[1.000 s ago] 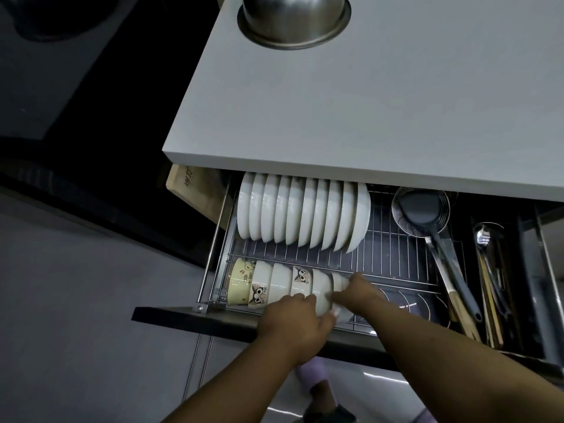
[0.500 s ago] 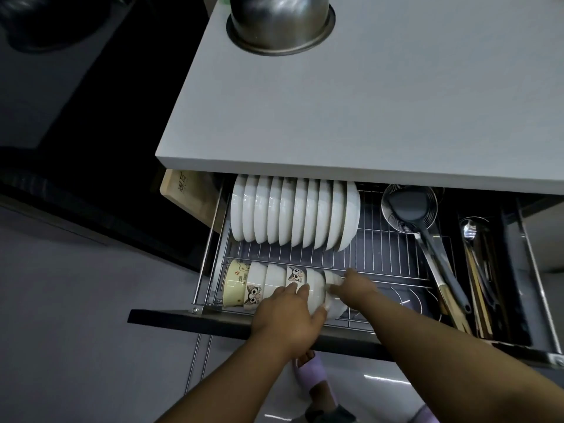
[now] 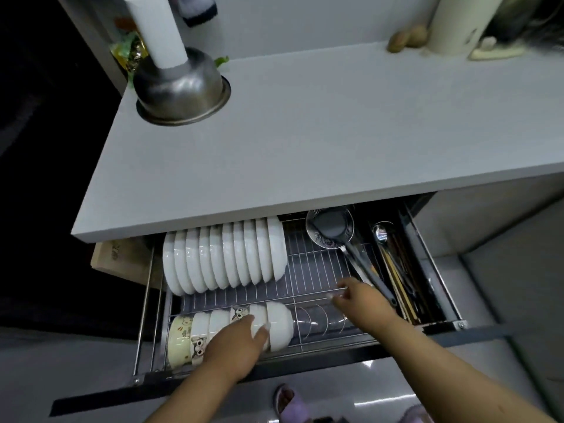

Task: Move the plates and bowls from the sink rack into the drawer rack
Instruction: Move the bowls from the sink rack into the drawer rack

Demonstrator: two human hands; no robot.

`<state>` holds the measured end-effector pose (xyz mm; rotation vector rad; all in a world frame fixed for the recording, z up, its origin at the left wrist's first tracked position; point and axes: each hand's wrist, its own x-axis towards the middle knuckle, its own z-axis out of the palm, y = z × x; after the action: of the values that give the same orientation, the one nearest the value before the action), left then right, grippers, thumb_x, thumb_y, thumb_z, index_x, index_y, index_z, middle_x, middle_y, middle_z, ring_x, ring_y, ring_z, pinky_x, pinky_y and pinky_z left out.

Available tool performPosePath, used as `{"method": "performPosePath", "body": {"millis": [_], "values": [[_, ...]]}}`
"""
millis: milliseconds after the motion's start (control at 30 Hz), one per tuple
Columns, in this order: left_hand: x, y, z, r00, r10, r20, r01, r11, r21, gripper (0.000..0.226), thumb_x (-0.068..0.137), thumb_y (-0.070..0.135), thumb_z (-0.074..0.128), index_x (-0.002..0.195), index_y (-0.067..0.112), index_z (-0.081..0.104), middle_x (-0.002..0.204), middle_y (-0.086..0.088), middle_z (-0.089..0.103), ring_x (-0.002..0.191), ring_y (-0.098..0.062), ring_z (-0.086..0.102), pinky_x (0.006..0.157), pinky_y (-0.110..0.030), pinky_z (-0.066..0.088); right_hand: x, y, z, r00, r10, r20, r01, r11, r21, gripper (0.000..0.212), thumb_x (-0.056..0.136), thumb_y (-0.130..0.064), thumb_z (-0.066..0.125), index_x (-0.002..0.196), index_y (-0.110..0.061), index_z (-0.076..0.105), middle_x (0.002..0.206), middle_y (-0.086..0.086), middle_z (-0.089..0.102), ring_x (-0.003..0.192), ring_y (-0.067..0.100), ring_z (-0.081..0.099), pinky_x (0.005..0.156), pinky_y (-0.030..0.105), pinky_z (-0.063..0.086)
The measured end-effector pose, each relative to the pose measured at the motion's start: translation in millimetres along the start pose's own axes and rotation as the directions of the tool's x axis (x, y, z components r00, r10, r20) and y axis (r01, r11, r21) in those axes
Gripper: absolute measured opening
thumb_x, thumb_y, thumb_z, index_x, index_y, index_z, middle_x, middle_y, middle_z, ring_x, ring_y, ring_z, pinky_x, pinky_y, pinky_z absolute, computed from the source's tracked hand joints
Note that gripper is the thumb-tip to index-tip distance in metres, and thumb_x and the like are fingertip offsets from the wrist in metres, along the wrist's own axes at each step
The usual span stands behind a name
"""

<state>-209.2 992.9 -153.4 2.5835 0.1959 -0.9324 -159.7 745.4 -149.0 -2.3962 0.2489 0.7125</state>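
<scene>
The wire drawer rack (image 3: 317, 270) is pulled out below the grey countertop. Several white plates (image 3: 225, 257) stand on edge in its back row. In the front row lie several bowls on their sides (image 3: 213, 325), some with cat pictures, the rightmost plain white (image 3: 279, 325). My left hand (image 3: 238, 343) rests on the bowls with its fingers straight, fingertips touching the rightmost ones. My right hand (image 3: 357, 299) hovers to the right over the bare wire slots, fingers loosely bent and holding nothing.
A strainer and a dark ladle (image 3: 331, 230) lie at the rack's right side, with a cutlery compartment (image 3: 396, 264) beyond. An upturned steel bowl (image 3: 180, 87) sits on the countertop (image 3: 335, 132). A wooden board (image 3: 122, 261) stands left of the drawer. Purple slippers (image 3: 288, 403) show below.
My right hand has let go of the rightmost bowl and drawn back to the right. My left hand stays on the bowls. The camera has tilted up, showing more countertop.
</scene>
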Motion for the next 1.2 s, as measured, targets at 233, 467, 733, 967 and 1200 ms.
{"method": "performPosePath", "body": {"millis": [233,467,733,967,1200], "values": [[15,111,5,0.98,0.187,-0.064,-0.188,0.982,-0.009,0.057,0.097,0.054,0.034,0.144,0.022,0.037,0.145,-0.001,0.046,0.131,-0.019,0.044,0.104,-0.029,0.036,-35,61,-81,0.979,0.079,-0.19,-0.055,0.99,0.129,0.039,0.09,-0.045,0.056,0.118,-0.018,0.055,0.088,-0.003,0.062,0.075,0.014,0.059,0.066,0.028,0.049],[7,238,26,0.91,0.411,-0.049,-0.408,0.911,0.068,0.052,0.096,0.053,0.036,0.14,0.024,0.04,0.127,0.0,0.059,0.113,-0.02,0.055,0.091,-0.031,0.045,-72,138,-163,0.9,0.169,-0.401,-0.105,0.979,0.177,0.042,0.089,-0.05,0.054,0.119,-0.021,0.057,0.088,-0.009,0.056,0.082,0.012,0.053,0.069,0.025,0.037],[-8,377,77,0.831,0.556,0.007,-0.551,0.821,0.148,0.048,0.095,0.051,0.038,0.135,0.024,0.046,0.117,0.0,0.065,0.108,-0.021,0.059,0.091,-0.032,0.047,-132,240,-239,0.826,0.265,-0.498,-0.091,0.934,0.346,0.038,0.09,-0.049,0.054,0.116,-0.022,0.057,0.094,-0.011,0.058,0.088,0.011,0.055,0.072,0.025,0.041],[-26,504,138,0.748,0.659,0.078,-0.658,0.721,0.216,0.052,0.097,0.049,0.038,0.14,0.02,0.042,0.132,-0.005,0.058,0.122,-0.022,0.052,0.098,-0.03,0.042,-177,348,-298,0.711,0.391,-0.585,-0.147,0.896,0.419,0.032,0.088,-0.05,0.057,0.105,-0.024,0.061,0.101,-0.006,0.065,0.09,0.013,0.059,0.075,0.026,0.044],[-48,597,182,0.637,0.758,0.141,-0.764,0.597,0.244,0.049,0.095,0.047,0.042,0.132,0.016,0.049,0.134,-0.005,0.052,0.122,-0.02,0.049,0.099,-0.029,0.04,-219,420,-331,0.611,0.514,-0.602,-0.177,0.83,0.529,0.027,0.088,-0.05,0.055,0.1,-0.027,0.06,0.099,-0.009,0.064,0.091,0.01,0.058,0.073,0.025,0.04]]}}
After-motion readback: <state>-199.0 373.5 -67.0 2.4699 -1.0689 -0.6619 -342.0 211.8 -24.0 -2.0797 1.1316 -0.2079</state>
